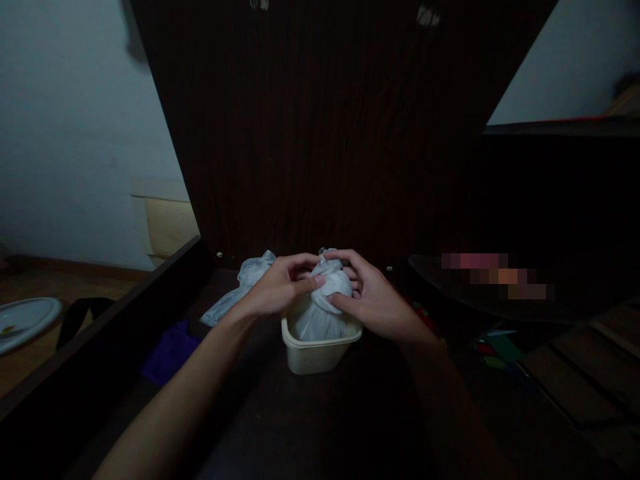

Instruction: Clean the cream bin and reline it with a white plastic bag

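White plastic bag point(320, 323), centre: it sits upright in a cream tub point(317, 359), its lower part inside the rim and its bunched, twisted upper part standing above it. The long axis runs roughly vertical, with the gathered tip uppermost. I judge that the relation to mind is this axis between two flanking hands: the bag lies directly to the right of the left hand point(280, 285) and directly to the left of the right hand point(374, 297), both touching it, so that I can call neither nearer. Each hand curls round the upper bulge, thumb on the near face and fingers toward the far side, pinching the plastic between them; the index fingers almost meet at the tip. How firmly they press, I cannot tell.

Outward from the tub: a second, translucent bag point(253, 272) lies just beyond the left hand, and a purple item point(170, 353) rests farther left on the dark surface point(250, 420). A dark wooden panel point(320, 133) rises behind. A white plate point(30, 317) shows at the far left. I find no brand, label or writing that I can read; the right side is too dim.
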A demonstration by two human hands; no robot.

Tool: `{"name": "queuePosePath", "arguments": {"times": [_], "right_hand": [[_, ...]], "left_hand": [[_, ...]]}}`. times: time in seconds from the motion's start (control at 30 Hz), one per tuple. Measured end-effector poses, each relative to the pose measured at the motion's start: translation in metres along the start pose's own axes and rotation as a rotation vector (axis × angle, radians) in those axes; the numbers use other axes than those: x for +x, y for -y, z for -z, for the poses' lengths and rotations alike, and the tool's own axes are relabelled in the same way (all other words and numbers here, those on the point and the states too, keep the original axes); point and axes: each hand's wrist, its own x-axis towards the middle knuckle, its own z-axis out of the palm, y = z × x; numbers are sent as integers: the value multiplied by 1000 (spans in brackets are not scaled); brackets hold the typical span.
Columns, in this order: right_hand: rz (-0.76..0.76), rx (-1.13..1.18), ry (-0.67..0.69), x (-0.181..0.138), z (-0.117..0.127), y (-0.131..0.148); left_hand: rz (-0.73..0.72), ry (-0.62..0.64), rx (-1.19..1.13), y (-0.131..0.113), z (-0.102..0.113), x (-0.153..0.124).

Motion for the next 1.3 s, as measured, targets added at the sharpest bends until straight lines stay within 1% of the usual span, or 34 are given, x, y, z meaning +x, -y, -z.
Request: {"name": "queuePosePath", "arguments": {"times": [0.07, 0.13, 0.2, 0.27, 0.37, 0.43, 0.53, 0.6, 0.67, 0.73, 0.8, 0.93, 1.03, 1.1, 1.2, 1.27, 1.3], "right_hand": [[-8, -3, -27, -1, -2, -2], [-27, -11, -78, -3, -5, -4], [-64, 8, -163, -5, -7, -6], [-101, 80, -260, -7, -9, -8], [-117, 240, -369, -9, -10, -11], [-127, 324, -394, -10, -10, -13], [-174, 423, -380, -10, -10, -14], [-208, 468, -365, -11, -11, -14], [-238, 466, -335, -11, -13, -13], [-237, 422, -281, -12, -14, -13], [-187, 351, -225, -13, -16, -14], [-58, 93, -192, -16, -21, -16], [-32, -64, -155, -19, -24, -14], [-17, -155, -136, -20, -25, -9], [40, -291, -99, -20, -25, -3], [89, -348, -47, -20, -24, 0], [108, -365, -16, -20, -23, 1]], "left_hand": [[1, -44, 15, 1, -1, -2], [-4, -116, 41, 4, -3, -5], [-20, -193, 72, 7, -4, -8], [-37, -244, 122, 10, -6, -12], [-62, -253, 242, 13, -8, -19], [-98, -249, 337, 14, -10, -23], [-159, -250, 472, 12, -12, -29], [-171, -248, 536, 9, -14, -32], [-163, -254, 567, 7, -16, -35], [-151, -288, 568, 5, -17, -37], [-145, -344, 546, 6, -17, -37], [-189, -455, 418, 13, -18, -34], [-229, -519, 280, 20, -19, -28], [-224, -541, 177, 23, -20, -24], [-173, -530, 44, 22, -21, -18], [-124, -471, 29, 19, -20, -16], [-104, -419, 53, 17, -19, -15]]}}
